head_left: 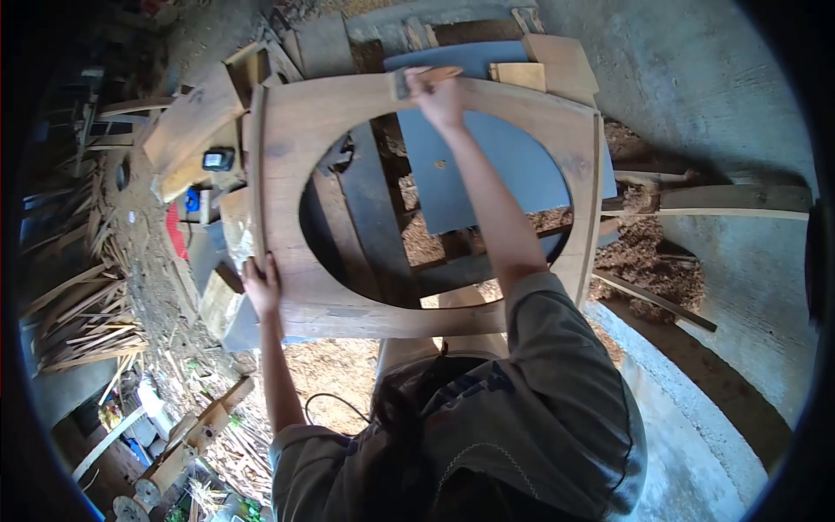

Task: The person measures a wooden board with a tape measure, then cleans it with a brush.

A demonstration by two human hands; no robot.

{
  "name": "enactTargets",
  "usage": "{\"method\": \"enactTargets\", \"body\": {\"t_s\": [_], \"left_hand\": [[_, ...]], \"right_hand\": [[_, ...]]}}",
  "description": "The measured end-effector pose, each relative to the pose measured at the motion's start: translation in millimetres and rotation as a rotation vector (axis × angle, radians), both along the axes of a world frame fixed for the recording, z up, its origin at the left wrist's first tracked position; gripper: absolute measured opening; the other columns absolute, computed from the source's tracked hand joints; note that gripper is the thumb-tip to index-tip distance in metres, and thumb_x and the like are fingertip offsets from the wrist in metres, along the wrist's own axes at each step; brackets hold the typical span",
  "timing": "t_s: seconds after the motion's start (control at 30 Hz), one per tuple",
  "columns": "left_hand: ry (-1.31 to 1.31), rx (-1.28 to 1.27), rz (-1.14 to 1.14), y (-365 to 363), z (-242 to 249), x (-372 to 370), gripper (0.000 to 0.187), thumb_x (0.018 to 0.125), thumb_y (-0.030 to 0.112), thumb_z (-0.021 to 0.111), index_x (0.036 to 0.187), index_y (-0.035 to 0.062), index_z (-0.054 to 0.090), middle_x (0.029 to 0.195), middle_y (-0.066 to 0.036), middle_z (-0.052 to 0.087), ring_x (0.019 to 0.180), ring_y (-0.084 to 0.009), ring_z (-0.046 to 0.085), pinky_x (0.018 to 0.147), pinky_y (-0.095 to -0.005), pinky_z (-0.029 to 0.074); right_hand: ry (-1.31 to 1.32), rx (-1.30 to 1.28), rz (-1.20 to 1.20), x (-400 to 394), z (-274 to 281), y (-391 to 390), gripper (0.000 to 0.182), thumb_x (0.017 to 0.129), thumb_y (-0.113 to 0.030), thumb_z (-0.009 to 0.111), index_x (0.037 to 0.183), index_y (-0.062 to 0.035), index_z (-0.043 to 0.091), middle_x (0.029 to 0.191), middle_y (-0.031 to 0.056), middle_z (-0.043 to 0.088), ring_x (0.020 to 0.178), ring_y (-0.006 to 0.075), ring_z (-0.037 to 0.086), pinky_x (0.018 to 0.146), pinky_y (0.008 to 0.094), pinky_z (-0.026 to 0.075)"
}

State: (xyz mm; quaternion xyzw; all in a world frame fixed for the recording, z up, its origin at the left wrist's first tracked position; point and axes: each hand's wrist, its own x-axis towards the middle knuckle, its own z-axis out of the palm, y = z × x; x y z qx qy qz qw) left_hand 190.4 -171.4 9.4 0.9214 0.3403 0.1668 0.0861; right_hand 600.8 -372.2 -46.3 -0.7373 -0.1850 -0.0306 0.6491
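Observation:
A wooden panel (283,196) with a large oval opening lies across the bench in front of me. Raised strips run along its left and right sides. My right hand (437,100) is at the panel's far edge, above the oval, its fingers closed around a paintbrush (450,73). The brush has a wooden handle pointing right, and its greyish head rests against the panel's surface on the left. Near the panel's lower left corner, my left hand (262,285) grips the left side strip. Its thumb is partly hidden.
Through the oval show dark bench planks (383,209) and a grey-blue board (470,174). Small wood pieces (519,76) lie beyond the panel. A black tape measure (218,159) sits to the left. Wood shavings (648,252) pile up at right, and thin offcuts (91,317) lie at left.

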Motion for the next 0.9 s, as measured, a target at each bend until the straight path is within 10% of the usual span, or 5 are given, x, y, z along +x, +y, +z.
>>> {"method": "enactTargets", "body": {"t_s": [0.1,0.3,0.5,0.67,0.9], "left_hand": [[-0.022,-0.076,-0.002,0.7,3.1,0.5,0.035,0.084,0.028,0.059,0.080,-0.0048,0.048,0.074,-0.022,0.049,0.067,-0.0408,0.048,0.061,-0.0474,0.037],[-0.094,-0.109,-0.016,1.1,5.3,0.9,0.034,0.084,0.025,0.059,0.075,-0.0049,0.047,0.067,-0.019,0.044,0.058,-0.0333,0.041,0.055,-0.0425,0.033],[-0.073,-0.138,0.005,2.8,4.3,-2.7,0.033,0.083,0.026,0.060,0.076,-0.0032,0.046,0.071,-0.020,0.045,0.061,-0.0387,0.045,0.057,-0.0469,0.036],[-0.125,-0.176,-0.036,2.4,4.8,-2.1,0.033,0.083,0.026,0.060,0.075,-0.0031,0.046,0.071,-0.021,0.045,0.064,-0.0388,0.044,0.058,-0.0455,0.035],[-0.138,-0.209,-0.049,3.8,0.7,-2.3,0.040,0.084,0.029,0.061,0.070,-0.0027,0.042,0.064,-0.013,0.038,0.051,-0.0263,0.035,0.049,-0.0404,0.029]], "right_hand": [[0.073,-0.426,-0.009,-5.4,28.2,-2.4,0.021,0.083,-0.024,0.064,0.086,-0.0027,0.064,0.072,0.0056,0.064,0.061,0.0140,0.063,0.055,0.0272,0.049],[0.027,-0.264,-0.344,51.0,-3.9,-183.6,0.038,0.083,-0.039,0.057,0.086,-0.0025,0.066,0.072,0.0146,0.065,0.069,0.0267,0.064,0.065,0.0361,0.049],[-0.016,-0.576,-0.425,22.3,47.9,-101.7,0.043,0.081,-0.041,0.054,0.078,-0.0001,0.064,0.071,0.0215,0.062,0.071,0.0368,0.063,0.064,0.0438,0.049],[0.182,0.140,0.129,-18.2,21.7,17.7,0.034,0.080,-0.038,0.058,0.089,-0.0059,0.064,0.073,0.0138,0.064,0.066,0.0262,0.063,0.062,0.0369,0.049],[0.189,-0.555,-0.442,39.0,4.9,-213.4,0.025,0.080,-0.032,0.063,0.086,-0.0080,0.066,0.077,0.0084,0.066,0.071,0.0198,0.064,0.064,0.0337,0.050]]}}
